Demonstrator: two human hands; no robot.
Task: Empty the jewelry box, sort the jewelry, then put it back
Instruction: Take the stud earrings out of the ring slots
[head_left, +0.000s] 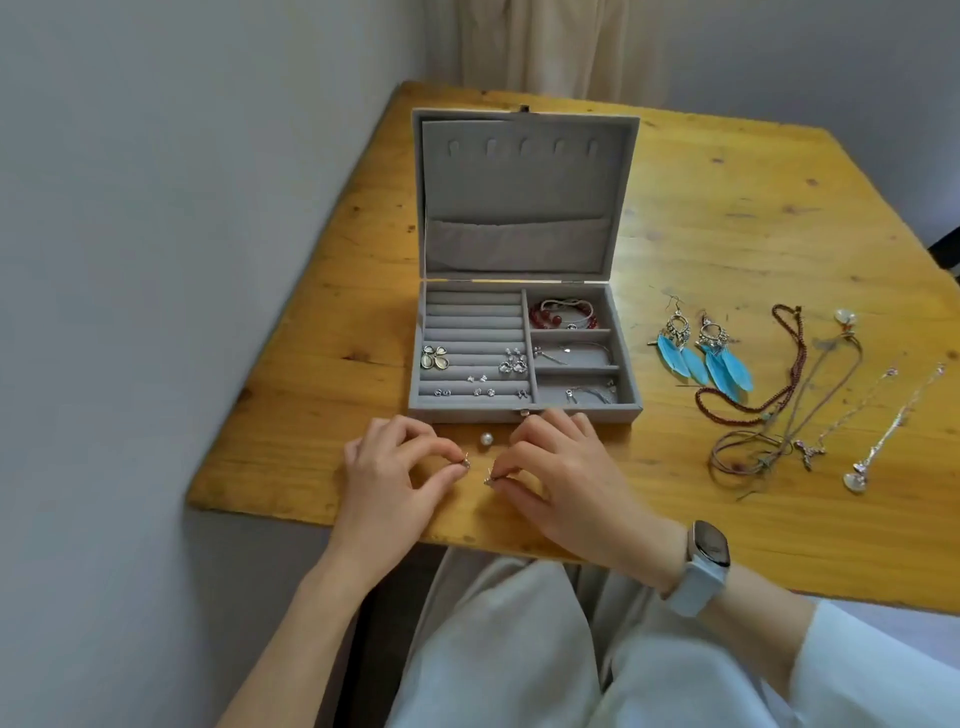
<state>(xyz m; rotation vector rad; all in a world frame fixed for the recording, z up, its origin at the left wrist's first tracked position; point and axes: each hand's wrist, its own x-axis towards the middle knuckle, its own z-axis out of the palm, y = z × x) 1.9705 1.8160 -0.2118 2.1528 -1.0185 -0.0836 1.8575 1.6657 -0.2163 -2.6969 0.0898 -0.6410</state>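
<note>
From the head camera I am looking down on the table (701, 218), where the jewelry box (524, 353) is standing open with its lid propped upright. My left hand (395, 483) is pinching one small silver earring (466, 460) between thumb and forefinger, and my right hand (561, 478) is pinching a second small silver piece (489, 479) the same way; both are hovering just above the wood in front of the box. A loose pearl (486, 439) is lying between the hands and the box's front wall.

Inside, the ring rolls on the left are carrying several studs and a pair of oval earrings (434, 357), while the right-hand compartments are holding a red bead bracelet (563, 314) and two thin chains. Off to the right, well apart from the box, the blue feather earrings (704, 358) and a spread of necklaces (810, 405) are lying sorted on the table.

I am judging that I am matching a pair before seating it. To do it well, I am wanting to keep each pinch light but firm, since these pieces look tiny and slippery, compare them close together, then press the posts into a free slot between rolls, side by side. I am also minding the pearl: a careless knuckle could send it rolling off the near edge.
</note>
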